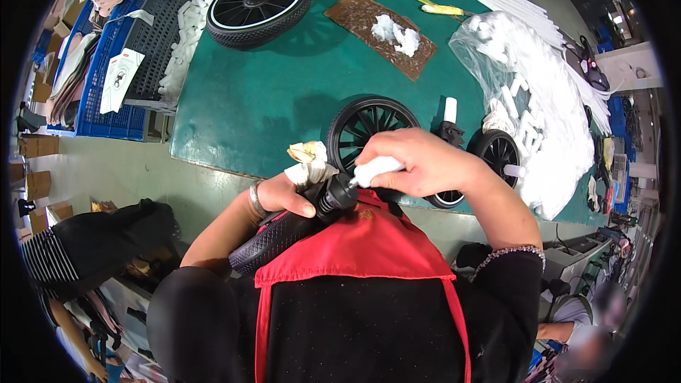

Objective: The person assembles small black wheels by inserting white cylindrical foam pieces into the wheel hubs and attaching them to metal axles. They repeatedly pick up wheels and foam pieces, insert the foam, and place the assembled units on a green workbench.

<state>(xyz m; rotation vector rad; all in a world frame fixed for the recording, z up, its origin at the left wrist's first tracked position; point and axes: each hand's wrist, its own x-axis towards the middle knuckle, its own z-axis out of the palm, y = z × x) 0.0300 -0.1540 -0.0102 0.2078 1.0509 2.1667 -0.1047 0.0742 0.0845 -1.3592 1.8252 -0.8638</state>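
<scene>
My left hand (284, 195) grips a black spoked wheel (280, 237) held against my red apron, with a crumpled cloth (310, 159) tucked between its fingers. My right hand (425, 162) is closed on a white plastic tube (376, 168) whose end sits at the wheel's black hub (337, 197). Just beyond my hands, two more black wheels lie at the near edge of the green table (262, 99): a larger one (365, 128) and a smaller one (496, 152), each by a white tube.
A third wheel (259, 6) lies at the far left of the table. A brown board (379, 32) holds white paste. A clear bag of white tubes (539, 92) fills the right. Grey and blue crates (152, 42) stand at the left. Another person (85, 255) is at the lower left.
</scene>
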